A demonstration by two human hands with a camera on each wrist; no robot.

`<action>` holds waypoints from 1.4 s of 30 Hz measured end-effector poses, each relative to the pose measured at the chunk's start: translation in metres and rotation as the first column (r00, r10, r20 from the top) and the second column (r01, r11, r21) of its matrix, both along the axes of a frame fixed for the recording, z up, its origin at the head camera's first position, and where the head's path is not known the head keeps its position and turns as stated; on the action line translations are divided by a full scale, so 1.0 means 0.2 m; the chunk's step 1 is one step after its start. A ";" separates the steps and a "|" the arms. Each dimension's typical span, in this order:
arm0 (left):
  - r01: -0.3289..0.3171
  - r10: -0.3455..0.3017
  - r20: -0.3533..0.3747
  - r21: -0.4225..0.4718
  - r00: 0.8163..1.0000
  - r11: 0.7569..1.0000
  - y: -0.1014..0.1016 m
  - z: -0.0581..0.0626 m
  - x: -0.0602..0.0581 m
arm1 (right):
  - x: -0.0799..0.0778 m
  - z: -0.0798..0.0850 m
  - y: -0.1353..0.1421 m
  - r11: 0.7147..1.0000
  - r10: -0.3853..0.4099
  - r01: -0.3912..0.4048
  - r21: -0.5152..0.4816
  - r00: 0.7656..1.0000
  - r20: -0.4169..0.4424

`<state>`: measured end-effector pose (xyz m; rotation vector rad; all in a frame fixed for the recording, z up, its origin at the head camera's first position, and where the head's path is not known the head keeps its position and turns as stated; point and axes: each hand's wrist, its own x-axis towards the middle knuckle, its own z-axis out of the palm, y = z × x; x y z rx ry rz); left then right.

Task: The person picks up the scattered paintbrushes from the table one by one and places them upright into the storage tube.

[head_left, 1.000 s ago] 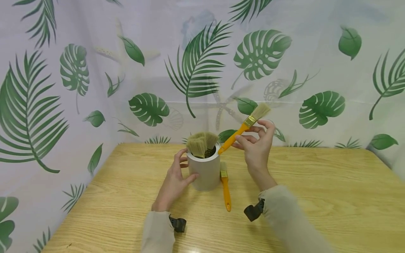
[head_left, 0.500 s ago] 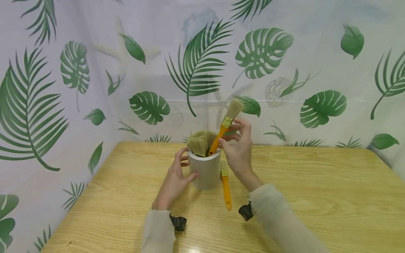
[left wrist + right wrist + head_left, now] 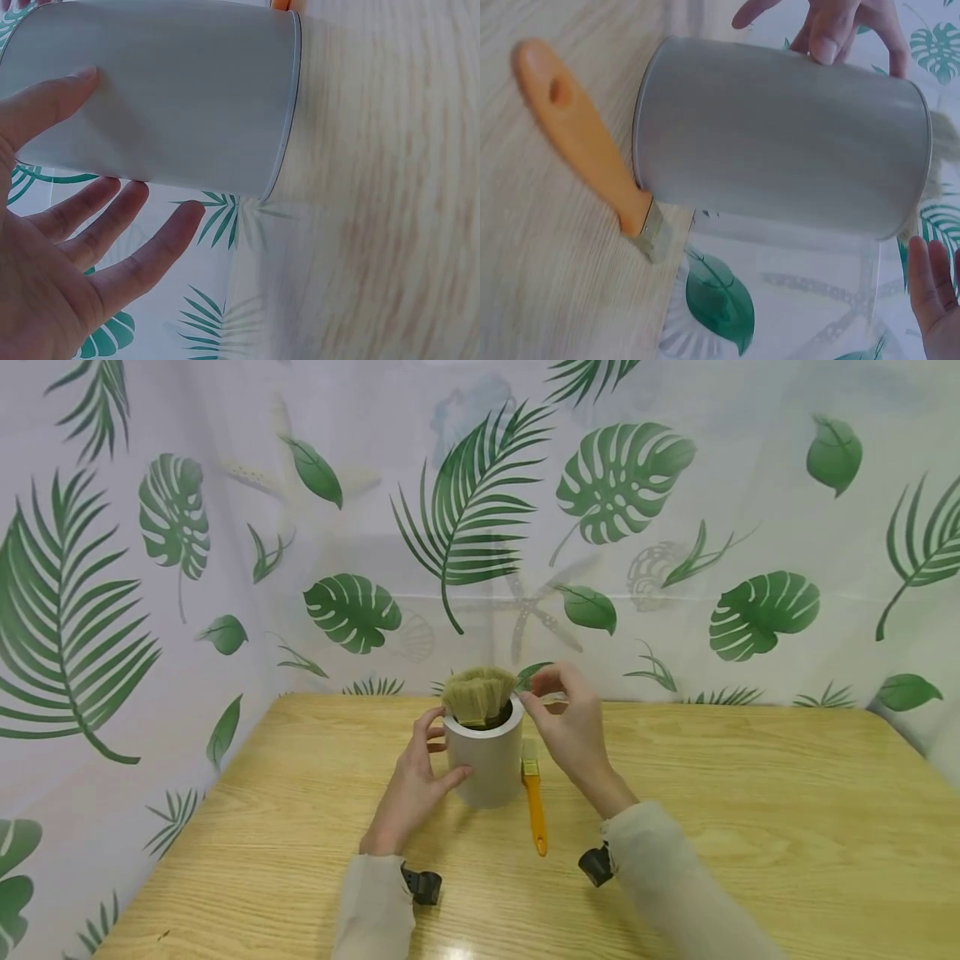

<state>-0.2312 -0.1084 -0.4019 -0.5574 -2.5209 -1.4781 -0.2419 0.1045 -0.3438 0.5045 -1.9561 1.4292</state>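
Observation:
A light grey cylindrical pot stands upright on the wooden table. Several paintbrushes sit in it with their pale bristles up and their handles hidden inside. My left hand holds the pot's left side; in the left wrist view the thumb lies across its wall, with fingers against the opposite side. Beside the rim on the right is my right hand, fingers loosely bent with nothing visible between them. One more paintbrush with an orange handle lies on the table, right against the pot's base.
The wood-grain tabletop extends to both sides of the pot. Behind it and at the left hangs a pale cloth printed with green leaves. Each wrist wears a small black camera.
My right hand lowered a paintbrush into the pot, bristles up, let go of it, and now stays by the rim. The left hand keeps its hold on the pot.

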 end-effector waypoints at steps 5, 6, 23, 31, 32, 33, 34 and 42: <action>-0.006 0.006 0.012 0.001 1.000 1.000 0.00 0.01 0.00 | 0.00 -0.01 0.07 0.999 -0.054 0.054 -0.001 0.996 0.069; -0.007 0.007 0.014 0.003 1.000 1.000 0.00 0.01 0.00 | 0.00 -0.01 0.08 0.998 -0.060 0.060 0.002 0.995 0.082; 0.005 -0.006 0.004 0.008 1.000 1.000 0.00 0.01 0.00 | 0.05 -0.01 0.26 0.990 -0.132 0.094 0.102 0.857 0.498; 0.003 -0.003 -0.001 -0.002 1.000 1.000 -0.01 0.00 0.00 | 0.06 -0.04 0.30 0.997 -0.047 -0.014 0.079 0.702 0.711; 0.003 -0.003 -0.001 -0.002 1.000 1.000 -0.01 0.00 0.00 | 0.06 -0.05 0.30 0.997 -0.033 -0.024 0.068 0.685 0.728; 0.003 -0.003 -0.002 -0.003 1.000 1.000 -0.01 0.00 0.00 | 0.06 -0.06 0.30 0.998 -0.019 -0.034 0.056 0.671 0.741; 0.003 -0.003 -0.003 -0.004 1.000 1.000 -0.01 0.00 0.00 | 0.06 -0.07 0.31 0.998 -0.004 -0.041 0.042 0.658 0.753; -0.001 0.001 0.002 0.004 1.000 1.000 0.00 0.00 0.00 | 0.03 -0.17 0.30 0.995 0.087 -0.093 -0.040 0.579 0.811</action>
